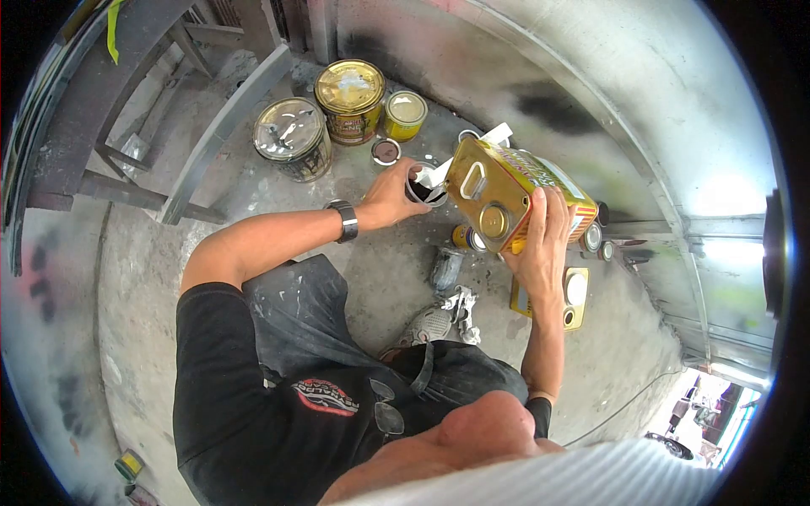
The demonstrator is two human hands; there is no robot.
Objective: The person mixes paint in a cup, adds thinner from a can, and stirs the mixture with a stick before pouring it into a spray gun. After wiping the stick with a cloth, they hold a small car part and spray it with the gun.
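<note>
One boxy metal tin (516, 187) — right hand (542, 240), round cup (424, 192) — left hand (391, 196)

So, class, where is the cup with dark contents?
In the head view, the cup is in the left hand, just left of the tilted rectangular tin in the right hand.

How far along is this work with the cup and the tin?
It looks partway through. Done: the cup already has dark contents. In hand: the left hand holds the cup while the right hand holds the tin, tilted, close to it. Left, apparently: finishing with both and setting them down. Whether anything is flowing, I cannot tell.
</note>
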